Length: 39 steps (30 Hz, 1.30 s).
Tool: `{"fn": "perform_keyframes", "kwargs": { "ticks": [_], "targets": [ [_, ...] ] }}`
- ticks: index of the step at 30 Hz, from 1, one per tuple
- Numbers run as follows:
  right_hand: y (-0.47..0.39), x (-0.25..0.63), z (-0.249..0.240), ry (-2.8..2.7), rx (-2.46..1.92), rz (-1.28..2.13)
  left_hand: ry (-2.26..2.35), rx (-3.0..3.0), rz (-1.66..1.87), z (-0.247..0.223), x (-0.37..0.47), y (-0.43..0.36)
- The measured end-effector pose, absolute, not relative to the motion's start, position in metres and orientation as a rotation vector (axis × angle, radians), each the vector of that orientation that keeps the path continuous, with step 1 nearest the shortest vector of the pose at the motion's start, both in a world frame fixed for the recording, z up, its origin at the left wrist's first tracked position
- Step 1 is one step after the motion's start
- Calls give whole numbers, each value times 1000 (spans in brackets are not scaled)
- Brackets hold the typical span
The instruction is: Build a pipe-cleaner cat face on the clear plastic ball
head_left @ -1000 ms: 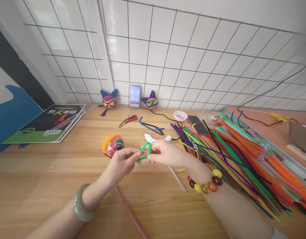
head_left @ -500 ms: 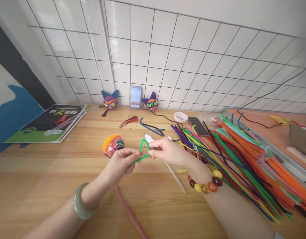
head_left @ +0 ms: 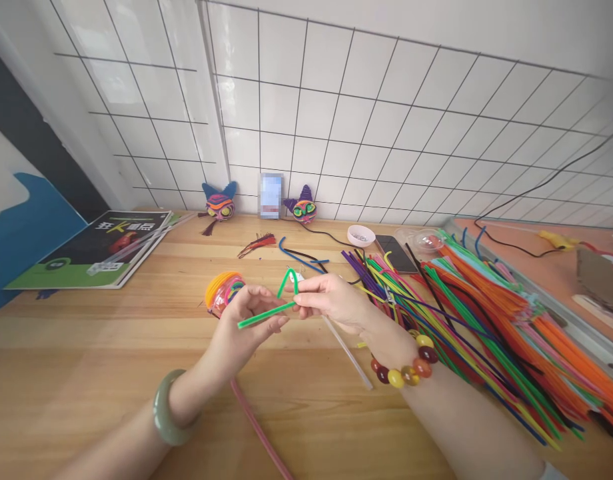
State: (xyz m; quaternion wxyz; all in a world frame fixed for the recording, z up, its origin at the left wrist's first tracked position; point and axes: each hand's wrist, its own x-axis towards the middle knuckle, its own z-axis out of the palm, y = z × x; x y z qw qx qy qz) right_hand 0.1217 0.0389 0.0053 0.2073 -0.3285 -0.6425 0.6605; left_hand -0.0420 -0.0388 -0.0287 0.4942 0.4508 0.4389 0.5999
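A green pipe cleaner [head_left: 266, 315] is bent into a pointed peak, with one straight end reaching left. My right hand [head_left: 331, 299] pinches it near the bend between thumb and fingertips. My left hand [head_left: 251, 312] has its thumb and fingers apart; the straight end crosses in front of it, and whether they touch I cannot tell. Just behind my left hand sits a clear ball [head_left: 221, 293] partly wrapped in orange and multicoloured pipe cleaners, its right side hidden by the hand. A white glue gun [head_left: 297, 276] lies beyond my right hand, mostly covered.
Bundles of coloured pipe cleaners [head_left: 486, 333] spread over the right side. Two eared masks [head_left: 219, 205] and a phone [head_left: 271, 196] lean at the wall. A pink bowl [head_left: 361, 236], dark phone [head_left: 395, 253], glue stick [head_left: 349, 353], pink pipe cleaner [head_left: 259, 427] and book [head_left: 86, 247] lie about.
My left fingers have parted from the green pipe cleaner, and its straight end now shows to the left. My right hand keeps its pinch near the bend.
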Motion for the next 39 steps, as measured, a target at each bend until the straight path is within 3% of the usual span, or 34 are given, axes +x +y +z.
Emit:
{"fn": "perform_keyframes", "kwargs": {
  "ticks": [17,39],
  "targets": [
    [30,118,8,-2129,-862,1417,1166,1024,1478,-33,-49,-36],
    [38,126,14,-1905,-948,1457,1087,931,1428,-34,-50,-34]
  ]
}}
